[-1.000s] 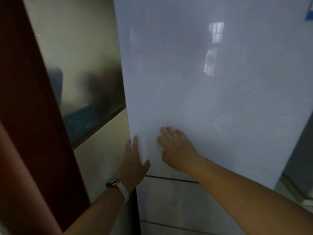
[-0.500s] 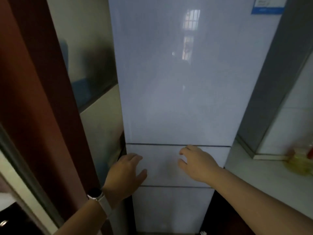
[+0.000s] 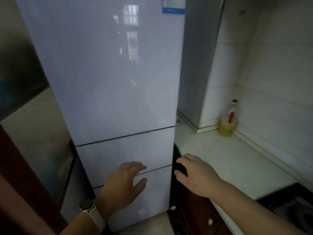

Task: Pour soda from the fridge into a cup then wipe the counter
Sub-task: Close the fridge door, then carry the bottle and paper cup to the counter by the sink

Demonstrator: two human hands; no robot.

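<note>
Left hand [image 3: 123, 185] has dropped from high to low on the fridge [image 3: 105, 73] front, fingers [image 3: 138, 167] open, holding nothing. Right hand [image 3: 196, 175] slid off toward the bench [image 3: 228, 155] edge, fingers loose and empty. Fridge is fully shut, so the soda is likely still inside, unseen.

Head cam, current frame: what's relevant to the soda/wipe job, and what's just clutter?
Job:
- fridge, all doors closed
- counter
- left hand and right hand, both empty
- no soda or cup in view

Lying about:
- bottle of yellow liquid in the counter's back corner
- dark hob
- blue label on the fridge
- wristwatch
</note>
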